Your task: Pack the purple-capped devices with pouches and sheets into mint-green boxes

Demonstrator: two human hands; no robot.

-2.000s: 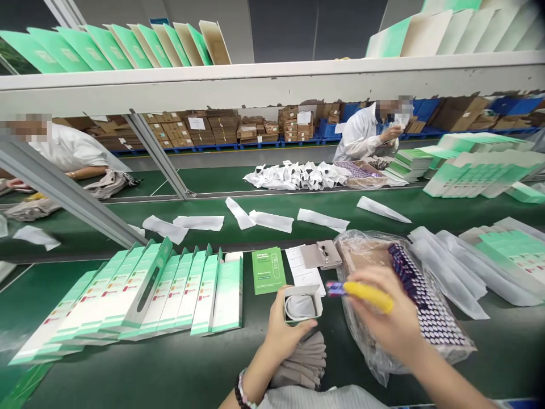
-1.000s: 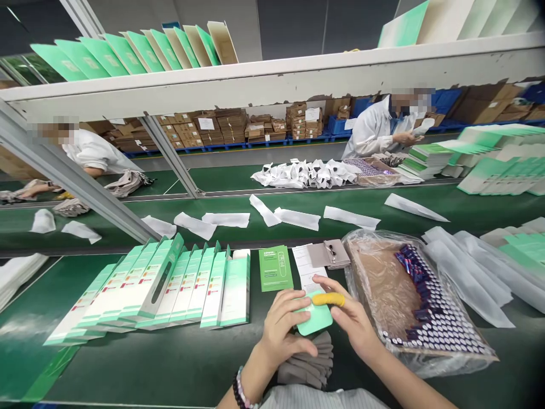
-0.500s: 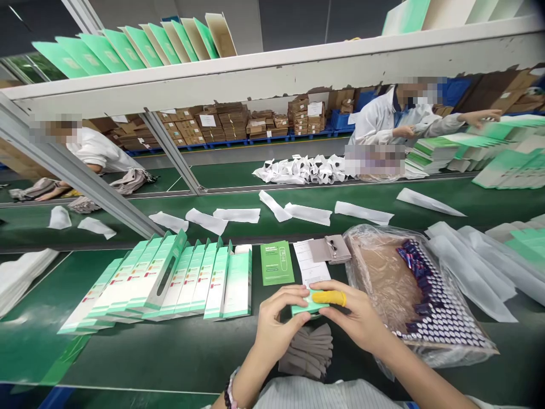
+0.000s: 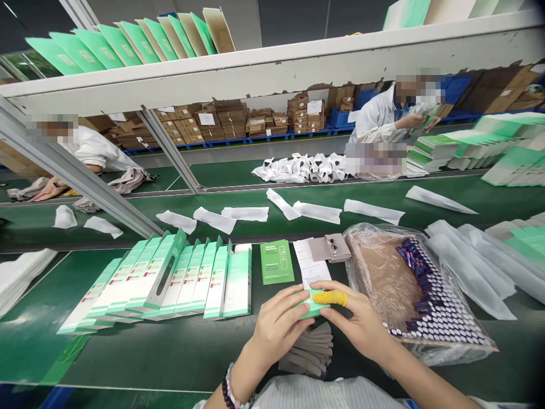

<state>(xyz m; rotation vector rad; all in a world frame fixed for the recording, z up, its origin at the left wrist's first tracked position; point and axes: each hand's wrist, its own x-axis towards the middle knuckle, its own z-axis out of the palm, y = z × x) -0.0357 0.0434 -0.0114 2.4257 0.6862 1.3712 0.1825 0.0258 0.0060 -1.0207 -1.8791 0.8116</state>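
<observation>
Between my two hands is a small mint-green box (image 4: 314,307), seen mostly from its top end; my fingers hide the rest. My left hand (image 4: 281,321) wraps its left side with the fingers pressed together. On the other side, my right hand (image 4: 355,318) grips it, a yellow finger cot (image 4: 330,298) on the index finger lying across the top. Just below the box lies a bundle of grey cloth pouches (image 4: 307,352). Beyond my hands are a white printed sheet (image 4: 310,262), a green leaflet (image 4: 276,262) and a folded grey pouch (image 4: 332,249).
Green-and-white cartons (image 4: 170,281) lean in a row on the left. A plastic-lined tray of batteries (image 4: 443,301) sits on the right beside white sleeves (image 4: 472,272). Behind runs a green conveyor (image 4: 238,196) carrying white sleeves. Two co-workers (image 4: 378,113) are across it.
My left hand's fingers have shifted further over the box's left side. The sleeves on the conveyor have moved right. The co-worker at right has drawn an outstretched arm in and holds something green-and-white.
</observation>
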